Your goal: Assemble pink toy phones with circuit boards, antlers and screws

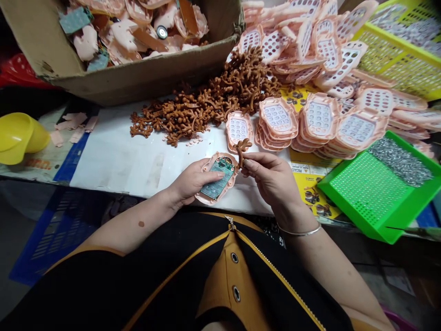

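My left hand (195,180) grips a pink plastic shell (206,198) with its inner side up, the thumb lying over the green circuit board (216,178) inside it. Between the thumb and fingers of my right hand (270,174) is a brown antler-shaped piece (240,149), held upright at the shell's upper right edge. Whether the piece touches the shell I cannot tell. Just beyond, a single pink shell with a keypad face (239,126) lies on the white work surface (138,161). A heap of brown antler-shaped pieces (206,103) spreads behind it.
Stacked keypad shells (277,122) stand right of centre, with a large pile of shells (310,41) behind. A green tray (361,184) holds many small metal screws. At the back are a cardboard box (144,76) and a yellow basket (396,59); a yellow scoop-like container (20,138) sits left.
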Tool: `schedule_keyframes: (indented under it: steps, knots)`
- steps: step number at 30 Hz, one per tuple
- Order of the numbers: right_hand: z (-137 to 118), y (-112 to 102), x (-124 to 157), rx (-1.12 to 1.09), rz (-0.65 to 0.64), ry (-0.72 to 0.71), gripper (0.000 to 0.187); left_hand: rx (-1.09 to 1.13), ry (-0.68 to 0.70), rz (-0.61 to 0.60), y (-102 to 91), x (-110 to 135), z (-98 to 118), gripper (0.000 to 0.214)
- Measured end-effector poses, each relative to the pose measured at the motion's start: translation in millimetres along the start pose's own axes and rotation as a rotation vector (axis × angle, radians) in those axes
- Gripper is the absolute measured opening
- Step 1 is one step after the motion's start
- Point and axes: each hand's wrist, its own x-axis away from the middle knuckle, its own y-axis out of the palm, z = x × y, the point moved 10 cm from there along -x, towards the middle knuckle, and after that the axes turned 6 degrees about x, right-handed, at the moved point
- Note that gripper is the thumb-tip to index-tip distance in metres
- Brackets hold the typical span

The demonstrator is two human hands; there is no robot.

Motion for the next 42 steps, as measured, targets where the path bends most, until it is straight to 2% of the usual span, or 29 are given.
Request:
schedule_keyframes:
  steps: [4,7,11,14,15,18,19,24,25,29,30,32,35,36,38,40,42]
  knots:
    - [-22.0,-0.9,3.1,0.323,0.012,-0.214,0.015,-0.120,0.008,0.045,-5.0,-0.4,0.2,0.043]
    - [-31.2,3.1,4.3,0.524,-0.010,-0.355,0.012,-0.129,-0.021,0.029,-4.4,-1.4,-3.1,0.041]
    - [-18.0,1.0,-1.2,0.452,-0.047,-0.281,0.016,-0.056,-0.094,-0.037,-0.6,-1.5,-10.0,0.043]
    - [-25.3,3.5,2.6,0.512,-0.032,-0.389,0.012,0.007,-0.133,-0.082,0.2,-1.5,-12.6,0.041]
    - [-24.2,4.7,3.0,0.498,-0.043,-0.384,0.012,0.022,-0.142,-0.105,1.2,-1.4,-12.9,0.041]
    - [-8.0,5.6,0.9,0.330,-0.094,-0.216,0.019,0.019,-0.139,-0.135,2.1,-2.0,-11.9,0.040]
    - [-6.6,4.9,1.6,0.322,-0.085,-0.201,0.019,0.008,-0.136,-0.120,0.8,-2.5,-11.7,0.040]
    - [-31.8,10.0,16.8,0.635,-0.009,-0.501,0.005,0.014,-0.129,-0.018,-3.8,-4.0,-12.2,0.033]
    - [-29.4,7.5,16.2,0.617,0.006,-0.478,0.006,0.016,-0.128,-0.019,-3.0,-4.0,-12.5,0.033]
    - [9.5,-6.2,7.1,0.272,0.020,-0.117,0.025,-0.005,-0.108,-0.017,-4.3,-3.3,-12.5,0.043]
    - [15.5,-5.7,7.8,0.221,0.013,-0.075,0.027,-0.009,-0.104,-0.011,-5.7,-3.0,-12.4,0.044]
    - [9.8,-5.3,12.5,0.267,0.042,-0.155,0.025,0.001,-0.102,-0.025,-5.6,-2.6,-12.5,0.043]
    - [-13.3,-4.6,26.2,0.473,0.150,-0.404,0.016,0.037,-0.107,-0.081,-1.2,-2.4,-12.3,0.040]
    - [-14.3,-5.3,28.0,0.488,0.172,-0.416,0.016,0.030,-0.109,-0.081,-1.6,-2.4,-12.4,0.040]
    - [-0.8,-9.1,23.3,0.382,0.153,-0.277,0.022,-0.029,-0.114,-0.049,-6.1,-2.4,-12.6,0.040]
    - [19.7,-9.2,16.9,0.198,0.071,-0.067,0.031,-0.104,-0.120,-0.032,-9.7,-1.7,-12.9,0.042]
    - [31.4,-4.3,14.1,0.074,-0.040,0.083,0.036,-0.153,-0.136,-0.048,-9.6,-0.7,-14.1,0.043]
